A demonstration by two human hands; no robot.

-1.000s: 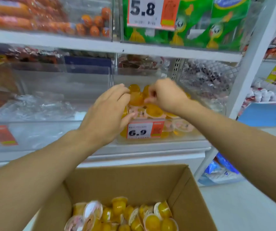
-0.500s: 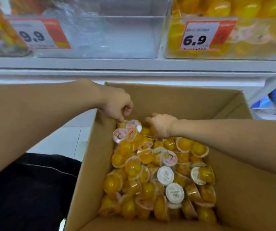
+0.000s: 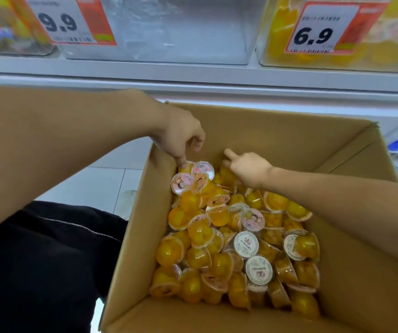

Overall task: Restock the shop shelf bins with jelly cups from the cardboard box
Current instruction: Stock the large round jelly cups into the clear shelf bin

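2 hands work in my cardboard box (image 3: 351, 150): left hand (image 3: 181, 138) curled, fingertip touching a pink-lidded cup; right hand (image 3: 246, 168) loosely spread over the jelly cups (image 3: 219, 251), translucent orange, foil-lidded, heaped below the 6.9 bin (image 3: 385, 44).

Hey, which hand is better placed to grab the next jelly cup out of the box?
Left, probably. The left hand has its fingertips on the pink-lidded jelly cups at the cardboard box far corner; the right hand is above the pile, fingers extended.
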